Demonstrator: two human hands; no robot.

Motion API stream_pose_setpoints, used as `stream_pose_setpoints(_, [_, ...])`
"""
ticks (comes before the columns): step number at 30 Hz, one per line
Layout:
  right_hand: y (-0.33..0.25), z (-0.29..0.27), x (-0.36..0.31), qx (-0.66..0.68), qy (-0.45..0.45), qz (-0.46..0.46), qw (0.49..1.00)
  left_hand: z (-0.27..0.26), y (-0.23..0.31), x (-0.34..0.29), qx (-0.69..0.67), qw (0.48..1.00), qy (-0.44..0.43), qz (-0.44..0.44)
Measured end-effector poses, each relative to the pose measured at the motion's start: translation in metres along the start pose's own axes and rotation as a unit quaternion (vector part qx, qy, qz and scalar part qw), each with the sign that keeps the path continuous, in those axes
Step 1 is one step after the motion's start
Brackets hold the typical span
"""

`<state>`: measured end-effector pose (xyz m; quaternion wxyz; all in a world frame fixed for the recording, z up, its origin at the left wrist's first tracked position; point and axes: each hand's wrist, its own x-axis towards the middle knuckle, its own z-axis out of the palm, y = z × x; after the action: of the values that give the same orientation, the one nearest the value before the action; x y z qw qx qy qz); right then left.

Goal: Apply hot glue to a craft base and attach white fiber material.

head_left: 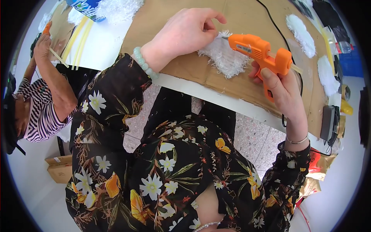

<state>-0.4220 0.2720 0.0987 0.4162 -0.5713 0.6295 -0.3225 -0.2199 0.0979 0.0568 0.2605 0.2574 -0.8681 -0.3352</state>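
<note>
My right hand [284, 87] is wrapped around the handle of an orange hot glue gun [251, 44], and a glue stick [296, 69] pokes out of its back. The gun's nozzle points left, over a white furry fabric piece [228, 58] with a shaggy fringe that lies on the cardboard. At that piece's upper left edge is my left hand [189, 33], its index finger stretched out and the other fingers curled down against the fabric. Its thumb is hidden, and so is the exact grip. The nozzle tip is close to those curled fingers.
A brown cardboard sheet [170, 73] covers the white table. Two white furry pieces [301, 34] [328, 75] lie at the right. A black cord [276, 23] runs past the gun. Yellowish glue sticks [81, 42] lie at the left, near a co-worker's hand [41, 46] and a blue package [87, 7].
</note>
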Motion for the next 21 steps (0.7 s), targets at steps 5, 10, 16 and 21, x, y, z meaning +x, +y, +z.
stream_pose_setpoints(5, [-0.008, 0.002, 0.002, -0.016, -0.017, -0.003, 1.000, -0.011, 0.006, -0.008, 0.003, 1.000, 0.008, -0.020])
stream_pose_setpoints(10, [-0.003, 0.000, 0.001, -0.037, -0.008, 0.022, 0.999, 0.002, -0.002, 0.003, -0.012, 1.000, -0.011, -0.006])
stream_pose_setpoints(16, [-0.011, 0.006, 0.002, -0.041, -0.010, 0.020, 0.999, -0.004, 0.000, 0.001, -0.018, 0.999, -0.009, -0.025])
stream_pose_setpoints(21, [-0.018, 0.008, 0.006, -0.078, -0.020, 0.016, 0.997, -0.010, 0.002, 0.000, -0.054, 0.997, -0.027, -0.049])
